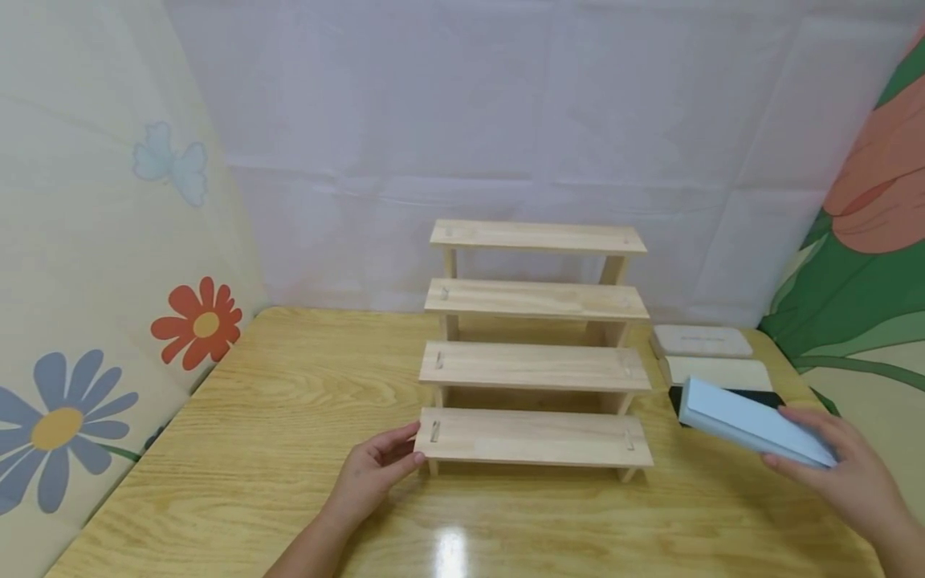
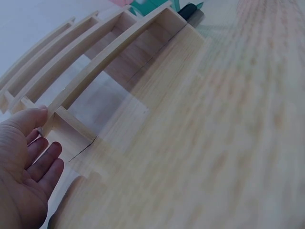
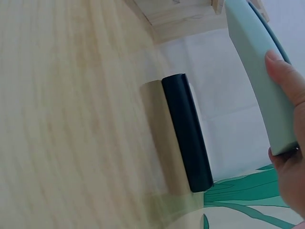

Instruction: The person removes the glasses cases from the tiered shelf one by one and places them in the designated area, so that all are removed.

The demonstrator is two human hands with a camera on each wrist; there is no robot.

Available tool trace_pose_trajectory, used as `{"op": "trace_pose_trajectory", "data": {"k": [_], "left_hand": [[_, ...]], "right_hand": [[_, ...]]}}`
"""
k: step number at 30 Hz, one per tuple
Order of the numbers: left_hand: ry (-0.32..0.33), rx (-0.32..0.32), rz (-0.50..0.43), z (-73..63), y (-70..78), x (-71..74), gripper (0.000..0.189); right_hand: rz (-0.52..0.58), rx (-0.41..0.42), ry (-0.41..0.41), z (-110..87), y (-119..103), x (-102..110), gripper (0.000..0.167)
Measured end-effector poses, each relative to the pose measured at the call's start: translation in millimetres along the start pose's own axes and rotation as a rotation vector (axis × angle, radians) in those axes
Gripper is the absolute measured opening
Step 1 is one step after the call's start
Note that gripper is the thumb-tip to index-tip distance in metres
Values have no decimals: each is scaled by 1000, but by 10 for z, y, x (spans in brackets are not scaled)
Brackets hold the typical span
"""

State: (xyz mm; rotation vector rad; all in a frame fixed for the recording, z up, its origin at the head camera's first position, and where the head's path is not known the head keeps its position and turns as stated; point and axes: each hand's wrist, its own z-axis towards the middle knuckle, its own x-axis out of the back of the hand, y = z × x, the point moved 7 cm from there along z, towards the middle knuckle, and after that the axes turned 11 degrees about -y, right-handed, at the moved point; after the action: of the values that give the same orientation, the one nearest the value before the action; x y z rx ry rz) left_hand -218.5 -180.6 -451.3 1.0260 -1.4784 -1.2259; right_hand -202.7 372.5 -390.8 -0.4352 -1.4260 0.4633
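A wooden four-step display rack stands on the table. My left hand pinches the left end of its lowest step between thumb and forefinger. In the left wrist view the thumb of this left hand lies at the step's corner, the other fingers loosely bent below. To the right of the rack, my right hand grips a light blue glasses case by its near end, holding it tilted above the table. The right wrist view shows the thumb on one face of the glasses case; most other fingers are hidden.
Right of the rack lie a white case, a cream case and a black case, in a row from back to front. A white cloth hangs behind the wood-grain table; flower-printed cloths flank it.
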Motion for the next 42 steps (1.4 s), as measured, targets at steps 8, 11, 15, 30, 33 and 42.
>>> {"op": "trace_pose_trajectory", "data": {"k": [8, 11, 15, 30, 33, 42], "left_hand": [[5, 1, -3, -1, 6, 0, 46], [10, 4, -2, 0, 3, 3, 45], [3, 7, -4, 3, -6, 1, 46], [1, 4, 5, 11, -24, 10, 46], [1, 6, 2, 10, -26, 10, 46], [2, 18, -21, 10, -16, -2, 45]], "right_hand": [[19, -78, -42, -81, 93, -122, 76], [5, -56, -14, -116, 113, -151, 73], [4, -65, -20, -160, 179, -206, 74], [3, -188, -176, -178, 364, -334, 85], [3, -206, -218, -170, 401, -360, 88], [4, -235, -253, -139, 503, -416, 96]]}}
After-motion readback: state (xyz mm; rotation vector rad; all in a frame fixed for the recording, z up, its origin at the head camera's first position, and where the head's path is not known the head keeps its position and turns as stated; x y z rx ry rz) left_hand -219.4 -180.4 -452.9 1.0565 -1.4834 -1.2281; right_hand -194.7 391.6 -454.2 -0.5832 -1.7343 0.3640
